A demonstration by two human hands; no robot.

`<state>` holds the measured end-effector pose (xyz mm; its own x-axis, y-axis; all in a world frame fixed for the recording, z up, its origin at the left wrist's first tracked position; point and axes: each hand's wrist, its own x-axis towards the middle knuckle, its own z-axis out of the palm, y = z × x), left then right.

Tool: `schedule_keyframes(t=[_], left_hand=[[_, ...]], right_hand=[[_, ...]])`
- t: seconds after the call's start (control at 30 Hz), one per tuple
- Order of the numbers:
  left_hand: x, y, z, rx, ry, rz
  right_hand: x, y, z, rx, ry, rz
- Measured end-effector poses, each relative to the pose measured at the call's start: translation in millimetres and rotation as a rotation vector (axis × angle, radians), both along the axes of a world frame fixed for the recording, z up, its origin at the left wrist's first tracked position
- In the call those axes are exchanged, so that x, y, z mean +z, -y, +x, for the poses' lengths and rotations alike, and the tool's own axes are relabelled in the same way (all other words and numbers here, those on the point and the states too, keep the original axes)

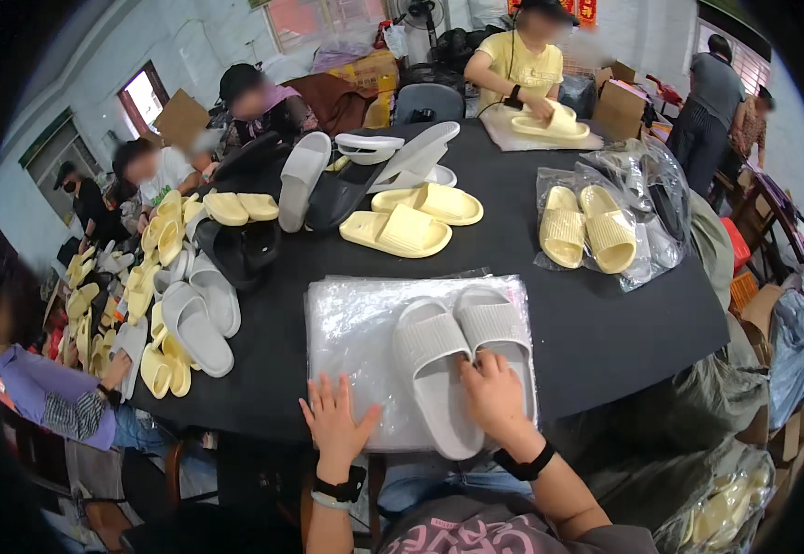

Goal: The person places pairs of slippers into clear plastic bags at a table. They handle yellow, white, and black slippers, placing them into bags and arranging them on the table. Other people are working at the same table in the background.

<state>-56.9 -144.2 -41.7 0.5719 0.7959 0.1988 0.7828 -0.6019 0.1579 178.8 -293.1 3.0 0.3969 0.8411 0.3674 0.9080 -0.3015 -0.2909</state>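
Note:
A pair of grey slide slippers [439,397] lies side by side, toes away from me, on the right part of a stack of clear plastic bags [356,319]. My right hand [496,392] is closed at the inner edges of the two slippers, where they meet; its fingertips are partly hidden. With fingers spread, my left hand [339,415] rests flat on the near left part of the bags and holds nothing.
Loose yellow slippers [402,231] lie beyond the bags on the black table [623,346]. Bagged yellow slippers [563,235] are at the right. Grey slippers [197,328] and a yellow heap crowd the left. Across the table, a person [522,69] handles a yellow pair.

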Motion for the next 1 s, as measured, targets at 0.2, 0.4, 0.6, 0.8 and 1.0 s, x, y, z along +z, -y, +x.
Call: schedule_keyframes(t=[0.2,0.4,0.6,0.8,1.0], left_hand=[[20.6,-7.3,-5.5,-0.059,-0.030,-0.168],[130.4,-38.3,-13.6,-0.233,0.072,-0.111],[62.3,-100.0,44.1,-0.352,-0.034,0.084],[15.2,-144.6,59.4,-0.147,-0.257,0.041],[3.3,-155.8,62.4,-0.110,-0.278,-0.230]], right_hand=[[-19.9,-0.6,5.1,0.019,0.037,0.015],[-19.6,2.3,6.2,0.028,0.015,0.107],[-17.9,2.3,6.8,0.035,0.040,0.091],[-23.3,3.6,7.9,0.050,0.020,0.117],[-22.1,6.4,7.9,0.043,-0.008,0.080]])
